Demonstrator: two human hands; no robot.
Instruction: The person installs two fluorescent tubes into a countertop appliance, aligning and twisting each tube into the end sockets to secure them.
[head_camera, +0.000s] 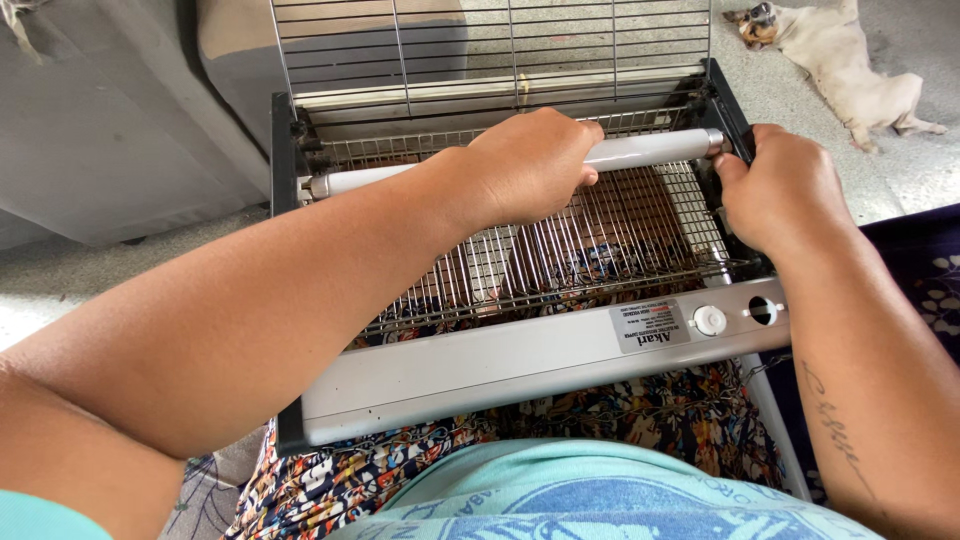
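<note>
Looking down from my head, my left hand (530, 165) is curled around the middle of the white tube lamp (650, 151), which lies across the wire grid (600, 240) of the grey appliance (500, 365) on my lap. My right hand (785, 190) is closed on the tube's right end at the black socket (735, 125), and a dog (840, 55) lies on the floor beyond.

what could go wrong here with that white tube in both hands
The white tube looks like thin glass: the left hand grips its middle while the right hand works its end at the black frame, so twisting or bending could crack it. The device rests on the person's lap, so it may tip. Fingers could catch on the wire grille.
</note>
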